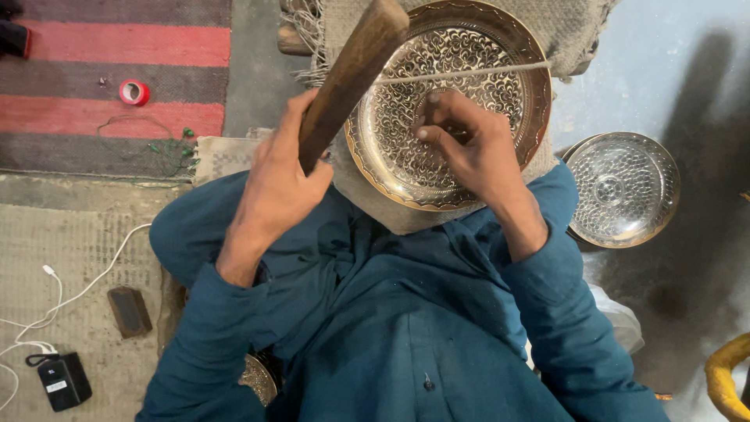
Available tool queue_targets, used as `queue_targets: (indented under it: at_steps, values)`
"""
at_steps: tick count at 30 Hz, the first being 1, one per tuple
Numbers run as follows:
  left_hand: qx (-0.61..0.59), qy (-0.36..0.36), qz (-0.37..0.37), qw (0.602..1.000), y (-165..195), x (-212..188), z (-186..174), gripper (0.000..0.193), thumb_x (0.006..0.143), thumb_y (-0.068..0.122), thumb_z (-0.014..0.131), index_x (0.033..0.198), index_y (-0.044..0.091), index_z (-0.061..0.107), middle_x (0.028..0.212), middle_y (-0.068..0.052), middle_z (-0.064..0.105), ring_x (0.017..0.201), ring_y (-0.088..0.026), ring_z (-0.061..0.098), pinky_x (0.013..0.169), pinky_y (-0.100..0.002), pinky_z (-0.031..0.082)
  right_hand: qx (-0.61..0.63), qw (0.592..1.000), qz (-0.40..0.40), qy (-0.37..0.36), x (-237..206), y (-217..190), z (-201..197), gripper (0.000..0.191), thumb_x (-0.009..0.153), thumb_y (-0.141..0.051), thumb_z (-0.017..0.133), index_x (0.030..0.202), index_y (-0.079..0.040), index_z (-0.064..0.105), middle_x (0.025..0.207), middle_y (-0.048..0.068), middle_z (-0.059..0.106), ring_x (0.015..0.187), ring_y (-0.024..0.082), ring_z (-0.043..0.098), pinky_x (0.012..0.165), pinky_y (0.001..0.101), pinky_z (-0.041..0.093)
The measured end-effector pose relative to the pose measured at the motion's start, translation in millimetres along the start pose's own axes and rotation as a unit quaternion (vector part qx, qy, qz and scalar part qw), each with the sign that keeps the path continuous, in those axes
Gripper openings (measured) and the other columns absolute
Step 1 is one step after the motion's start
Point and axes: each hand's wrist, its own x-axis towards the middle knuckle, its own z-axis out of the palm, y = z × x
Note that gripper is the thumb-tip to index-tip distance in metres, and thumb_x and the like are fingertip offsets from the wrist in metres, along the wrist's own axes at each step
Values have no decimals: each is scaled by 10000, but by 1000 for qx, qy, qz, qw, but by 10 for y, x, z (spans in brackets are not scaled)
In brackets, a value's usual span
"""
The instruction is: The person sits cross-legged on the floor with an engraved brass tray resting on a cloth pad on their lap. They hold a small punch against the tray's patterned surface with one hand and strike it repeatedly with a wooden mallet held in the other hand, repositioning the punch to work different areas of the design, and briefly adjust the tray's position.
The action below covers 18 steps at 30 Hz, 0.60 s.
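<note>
A round brass plate [476,47] with dense engraved patterns rests on a coarse cloth [367,199] over my lap. My left hand [273,184] grips a brown wooden mallet [351,74], held raised and tilted over the plate's left rim. My right hand [473,148] pinches a small dark metal punch [430,103] with its tip on the plate's middle. A thin pale rod [469,73] lies across the plate above my right hand. My teal sleeves fill the lower part of the view.
A second engraved metal plate [623,189] lies on the floor at the right. A red tape roll [133,92] sits on a striped rug at upper left. A black device [62,380] with white cable, a small dark block [129,311] and a yellow curved object [726,375] lie nearby.
</note>
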Motion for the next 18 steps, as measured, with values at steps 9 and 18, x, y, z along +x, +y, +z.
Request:
queue_targets:
  at_steps: [9, 18]
  values:
    - [263, 24, 89, 960, 125, 143, -195, 803, 835, -13, 710, 1553, 222, 439, 1061, -192, 624, 1021, -446, 656, 896, -526, 520, -66, 997, -44, 15, -3, -3, -10, 244, 993, -71, 774, 1184, -4, 636, 915, 46, 733, 791, 97, 707, 681, 249, 570]
    - [337, -19, 116, 934, 171, 234, -260, 744, 864, -76, 692, 1503, 226, 461, 1034, -181, 630, 1009, -426, 644, 846, -546, 485, -79, 995, -52, 14, -9, 40, -6, 258, 997, -65, 767, 1219, -18, 645, 911, 53, 751, 784, 109, 719, 687, 252, 573]
